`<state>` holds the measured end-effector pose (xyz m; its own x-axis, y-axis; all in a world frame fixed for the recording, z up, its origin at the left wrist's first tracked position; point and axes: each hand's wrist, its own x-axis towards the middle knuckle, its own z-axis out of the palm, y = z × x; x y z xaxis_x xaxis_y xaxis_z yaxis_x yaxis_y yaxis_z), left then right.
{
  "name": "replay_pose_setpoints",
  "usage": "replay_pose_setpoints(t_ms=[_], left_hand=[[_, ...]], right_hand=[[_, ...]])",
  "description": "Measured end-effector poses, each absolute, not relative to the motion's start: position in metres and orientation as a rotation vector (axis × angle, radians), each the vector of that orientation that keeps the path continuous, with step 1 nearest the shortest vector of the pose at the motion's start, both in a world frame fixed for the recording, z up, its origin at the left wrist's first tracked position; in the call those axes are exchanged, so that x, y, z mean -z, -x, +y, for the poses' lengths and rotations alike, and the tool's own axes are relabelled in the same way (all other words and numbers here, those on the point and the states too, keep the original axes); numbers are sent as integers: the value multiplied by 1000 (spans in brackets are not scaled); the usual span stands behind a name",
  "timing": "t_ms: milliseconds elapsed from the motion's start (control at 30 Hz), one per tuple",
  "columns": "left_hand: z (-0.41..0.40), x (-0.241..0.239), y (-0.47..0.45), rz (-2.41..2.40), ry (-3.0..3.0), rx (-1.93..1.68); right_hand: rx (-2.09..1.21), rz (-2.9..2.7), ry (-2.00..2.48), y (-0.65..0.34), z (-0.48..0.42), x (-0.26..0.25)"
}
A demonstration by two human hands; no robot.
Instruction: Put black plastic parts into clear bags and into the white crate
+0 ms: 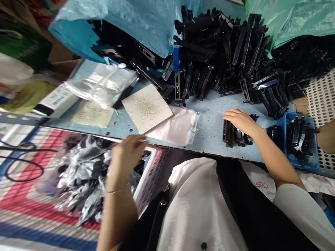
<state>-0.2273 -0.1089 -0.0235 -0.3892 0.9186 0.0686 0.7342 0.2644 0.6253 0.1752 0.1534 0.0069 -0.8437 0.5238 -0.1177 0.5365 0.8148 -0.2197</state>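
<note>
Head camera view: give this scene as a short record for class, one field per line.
left hand: blurred, at the front edge of a pale blue speckled table; grip unclear
right hand: over narrow black parts; grip unclear
near left hand: square pale board bearing small grains, beside flat translucent plastic bags
beside left forearm: black parts in clear plastic bags
right of right hand: blue plastic basket holding more black parts
back of table: heap of black parts, between translucent blue bag and translucent green bag

Glossy black, elongated parts (237,136) sit side by side in a short row near the pale-blue speckled surface's (210,120) near edge, right of centre, partly hidden. Farther left, thin translucent-white plastic bags (176,129) lie flat, slightly wrinkled.
</note>
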Motion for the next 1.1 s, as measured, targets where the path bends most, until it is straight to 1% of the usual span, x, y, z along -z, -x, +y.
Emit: replay_pose_setpoints(t_ms=[100, 167, 200, 267, 333, 400, 433, 500, 567, 700, 867, 967, 1100], left_hand=[[-46, 35, 135, 1968, -1715, -1024], [-14, 49, 97, 2002, -1771, -989], [-3, 57, 88, 2023, -1768, -963], [10, 68, 86, 2003, -1697, -956], [12, 71, 98, 1890, -1566, -1031], [9, 69, 109, 1762, -1402, -1104], [7, 67, 112, 1721, -1327, -1128], [5, 62, 112, 1701, -1223, -1154], [4, 60, 108, 1725, -1174, -1169], [-1, 56, 107, 1683, -1150, -1226], [-13, 50, 116, 1696, -1097, -1385], [-13, 51, 106, 1650, -1071, -1409], [-10, 50, 93, 1630, -1279, -1468]], right_hand=[[499, 2899, -964, -180, 147, -24], [668, 2852, -1120, -184, 141, -29], [809, 2815, -1219, -185, 137, -30], [1233, 2682, -1431, -184, 126, -24], [1809, 2421, -1570, -176, 111, -13], [2367, 2069, -1513, -159, 95, 0], [2576, 1905, -1422, -149, 87, 7], [2817, 1688, -1262, -124, 73, 20], [2908, 1610, -1218, -100, 66, 31], [2967, 1564, -1309, -75, 68, 47], [3044, 1460, -1477, -92, 77, 53], [3061, 1400, -1591, -105, 75, 53], [3001, 1427, -1692, -121, 71, 52]])
